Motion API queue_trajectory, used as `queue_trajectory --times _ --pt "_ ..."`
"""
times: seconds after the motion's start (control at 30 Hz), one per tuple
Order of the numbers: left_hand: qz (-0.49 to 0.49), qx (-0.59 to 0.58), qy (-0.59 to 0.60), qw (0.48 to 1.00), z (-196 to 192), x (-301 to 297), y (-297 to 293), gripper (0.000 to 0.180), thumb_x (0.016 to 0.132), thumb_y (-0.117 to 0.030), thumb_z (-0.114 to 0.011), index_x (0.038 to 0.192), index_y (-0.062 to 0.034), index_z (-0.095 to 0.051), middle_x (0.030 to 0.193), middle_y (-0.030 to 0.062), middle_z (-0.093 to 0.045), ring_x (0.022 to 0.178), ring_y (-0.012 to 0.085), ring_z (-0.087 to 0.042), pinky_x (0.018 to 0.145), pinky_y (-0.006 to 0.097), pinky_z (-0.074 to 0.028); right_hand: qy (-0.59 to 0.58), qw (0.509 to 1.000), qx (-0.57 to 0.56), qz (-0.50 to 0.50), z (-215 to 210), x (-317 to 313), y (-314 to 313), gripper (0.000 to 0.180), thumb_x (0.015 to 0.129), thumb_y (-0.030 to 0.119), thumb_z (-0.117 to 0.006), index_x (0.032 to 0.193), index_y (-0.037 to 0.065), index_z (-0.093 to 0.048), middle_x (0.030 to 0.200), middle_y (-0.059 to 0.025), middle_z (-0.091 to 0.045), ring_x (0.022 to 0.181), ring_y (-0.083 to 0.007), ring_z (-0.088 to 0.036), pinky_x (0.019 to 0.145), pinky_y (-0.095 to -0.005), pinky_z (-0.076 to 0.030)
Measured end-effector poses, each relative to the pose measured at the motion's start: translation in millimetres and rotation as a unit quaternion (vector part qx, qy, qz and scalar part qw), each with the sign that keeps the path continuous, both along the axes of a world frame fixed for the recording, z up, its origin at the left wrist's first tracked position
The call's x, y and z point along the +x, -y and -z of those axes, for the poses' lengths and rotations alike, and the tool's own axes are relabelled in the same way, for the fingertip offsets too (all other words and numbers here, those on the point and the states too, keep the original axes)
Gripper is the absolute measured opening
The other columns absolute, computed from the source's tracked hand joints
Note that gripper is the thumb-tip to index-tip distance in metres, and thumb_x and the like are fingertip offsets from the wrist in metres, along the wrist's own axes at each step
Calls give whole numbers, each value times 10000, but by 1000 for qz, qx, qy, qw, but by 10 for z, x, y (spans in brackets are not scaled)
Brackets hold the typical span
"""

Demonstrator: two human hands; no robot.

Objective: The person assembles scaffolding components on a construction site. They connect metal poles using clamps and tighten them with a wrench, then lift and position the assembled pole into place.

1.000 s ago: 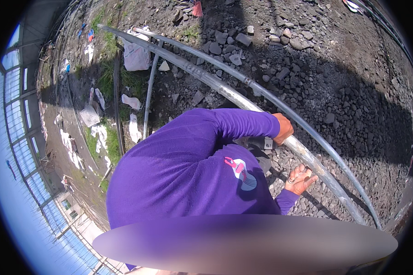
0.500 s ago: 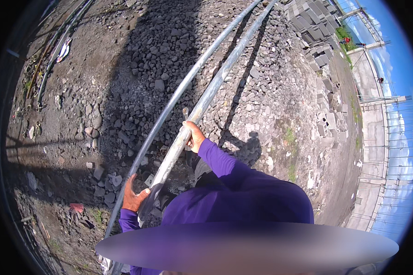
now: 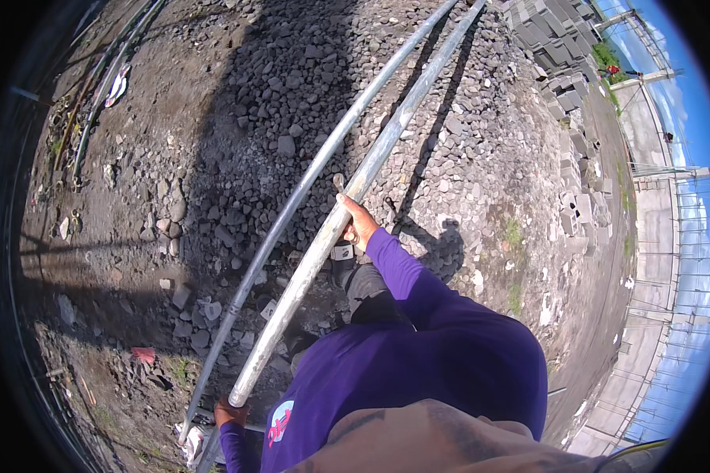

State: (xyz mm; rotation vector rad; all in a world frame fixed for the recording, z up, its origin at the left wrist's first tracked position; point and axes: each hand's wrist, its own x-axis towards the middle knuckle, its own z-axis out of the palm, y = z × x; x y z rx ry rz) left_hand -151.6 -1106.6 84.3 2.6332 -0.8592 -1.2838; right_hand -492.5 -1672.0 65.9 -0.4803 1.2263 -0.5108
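Note:
A long grey metal pipe [image 3: 308,272], its lower part smeared whitish, slants from my lower left toward the far upper right. My right hand [image 3: 359,222] is closed around it partway up, thumb along the top. A small rounded metal piece [image 3: 338,182] sticks out beside the pipe just past that hand. At the pipe's near end is my left hand [image 3: 230,411], cupped against it from below, its fingers mostly hidden. A second metal pipe [image 3: 292,203] runs alongside on the left, apart from both hands.
Gravel [image 3: 308,87] and rubble cover the ground. Stacked grey concrete blocks [image 3: 552,31] and loose hollow blocks [image 3: 582,206] lie to the right, before a concrete wall [image 3: 656,236]. More thin pipes [image 3: 102,102] lie at far left. A white crumpled scrap [image 3: 193,443] is near my left hand.
My left hand has slid down from the pipe's side to its near end. My right hand keeps its grip. The whole view has shifted slightly.

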Motion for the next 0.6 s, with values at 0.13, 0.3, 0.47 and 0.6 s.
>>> queue_trajectory --times 0.13,0.3,0.47,0.6 --pt "42 9 -27 999 522 -195 1434 464 635 -245 -878 1028 -34 -751 1044 213 -752 1036 330 -728 903 413 -563 -318 928 -101 -165 121 -563 1079 687 871 714 -635 958 34 -665 728 -58 -560 487 -154 -490 426 -347 -370" --pt "50 -24 -123 991 1289 -449 3289 463 714 -253 -793 1129 -60 -726 1027 177 -760 989 280 -740 889 363 -551 -278 858 -311 -299 260 -1403 857 407 1045 312 -546 1034 -50 -732 928 -105 -755 782 -156 -636 772 -330 -497" --pt "37 -9 -84 996 1155 -490 4546 806 837 -423 -818 1514 -191 -447 1487 109 -518 1401 322 -467 1131 574 -354 -425 685 -200 -557 597 -2561 -108 432 1027 378 -527 1020 6 -746 801 -109 -703 639 -202 -636 612 -386 -489" --pt "91 -74 -60 991 1063 -419 4526 885 846 -474 -805 1564 -173 -385 1525 120 -482 1407 327 -461 1150 543 -372 -401 636 -113 -649 815 -3061 -672 463 1007 434 -531 988 28 -754 738 -114 -676 525 -227 -618 478 -407 -479"
